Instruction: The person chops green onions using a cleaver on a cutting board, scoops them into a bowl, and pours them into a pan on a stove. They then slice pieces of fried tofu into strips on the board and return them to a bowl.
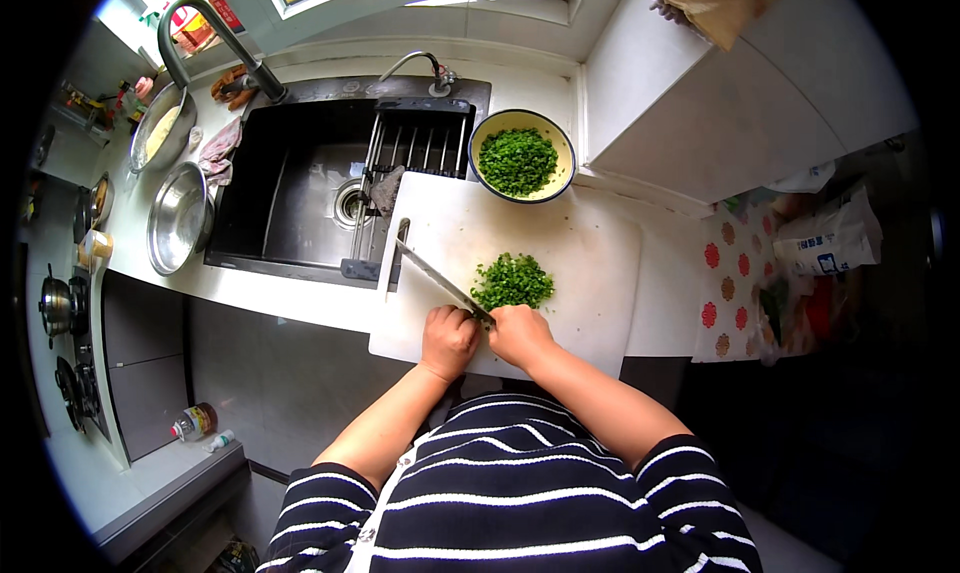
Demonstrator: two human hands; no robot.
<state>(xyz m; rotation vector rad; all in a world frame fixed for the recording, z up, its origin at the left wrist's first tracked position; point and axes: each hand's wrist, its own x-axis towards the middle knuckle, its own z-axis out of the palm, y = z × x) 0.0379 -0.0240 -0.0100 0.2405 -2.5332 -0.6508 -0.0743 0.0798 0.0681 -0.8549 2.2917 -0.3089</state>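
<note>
My right hand [520,336] is wrapped round the handle of a kitchen knife [437,275]. Its blade points away to the far left, toward the slot in the white cutting board [590,263]. Close beside the blade, my left hand [450,341] presses down on the board with curled fingers; what lies under them is mostly hidden, with a bit of green at their edge. Just beyond the knife is a small heap of finely chopped greens [512,281]. A cream bowl with a dark rim [561,180] stands at the board's far edge, holding more chopped greens [517,161].
Left of the board is a dark sink [290,193] with a rack [430,138] across it. A steel bowl [180,219] sits by the sink's left side. Plastic bags [828,241] lie at the right, beside a white cabinet [710,93].
</note>
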